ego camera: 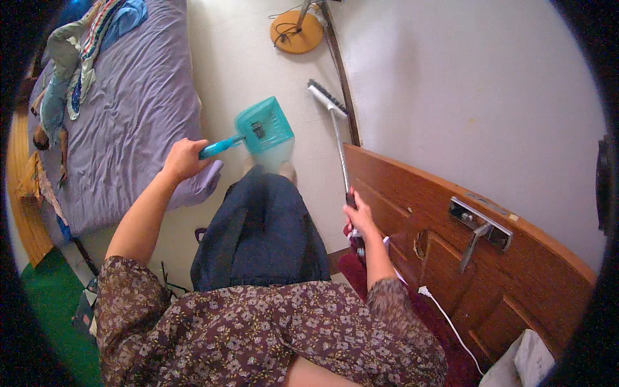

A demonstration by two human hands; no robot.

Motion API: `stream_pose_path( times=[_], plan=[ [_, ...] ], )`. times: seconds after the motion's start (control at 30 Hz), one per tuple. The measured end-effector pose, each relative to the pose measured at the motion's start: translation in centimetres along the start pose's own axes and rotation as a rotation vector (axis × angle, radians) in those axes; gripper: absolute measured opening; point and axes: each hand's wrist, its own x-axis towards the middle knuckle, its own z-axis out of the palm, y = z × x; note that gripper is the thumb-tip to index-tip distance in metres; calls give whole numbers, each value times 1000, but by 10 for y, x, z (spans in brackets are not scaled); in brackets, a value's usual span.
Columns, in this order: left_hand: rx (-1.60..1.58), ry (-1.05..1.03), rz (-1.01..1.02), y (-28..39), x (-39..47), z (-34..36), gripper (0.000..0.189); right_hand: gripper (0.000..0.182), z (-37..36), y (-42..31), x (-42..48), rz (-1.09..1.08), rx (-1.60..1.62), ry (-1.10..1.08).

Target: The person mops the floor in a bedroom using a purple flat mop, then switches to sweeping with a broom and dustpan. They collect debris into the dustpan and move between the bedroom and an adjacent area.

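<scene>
My left hand (184,159) grips the handle of a teal translucent plastic dustpan (275,121). A small clump of dark debris (257,129) lies in the pan, near the handle end. My right hand (359,213) is closed around the dark grip of a long-handled brush (340,145) with a metal shaft. Its white head (325,98) carries dark bristles and is beside the dark baseboard (344,87), to the right of the dustpan. Whether the bristles touch the floor is hard to tell. My feet (287,170) are just below the pan.
On the left is a mattress with a purple sheet (140,106), bearing crumpled cloths (125,19) and what looks like a person lying down (52,109). A wooden door (411,213) with a metal handle (471,249) stands at right. A round yellow base (296,33) with a cable is ahead.
</scene>
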Motion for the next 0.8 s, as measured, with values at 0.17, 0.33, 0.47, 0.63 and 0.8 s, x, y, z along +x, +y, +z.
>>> stream_pose_path(
  times=[0.17,0.33,0.47,0.63,0.8],
  plan=[
    [-9,-22,24,-5,3,1,19,74,19,-1,38,118,-105,-48],
    [15,-9,-9,-6,2,0,20,71,37,21,-28,117,-238,-219],
    [21,22,4,-4,-1,1,19,73,20,38,-93,-41,-177,-246],
    [24,4,2,-3,-2,1,18,73,21,10,-112,120,-63,-160],
    [14,0,12,-8,-12,-2,18,68,19,21,-21,-75,-97,-2]
  ],
)
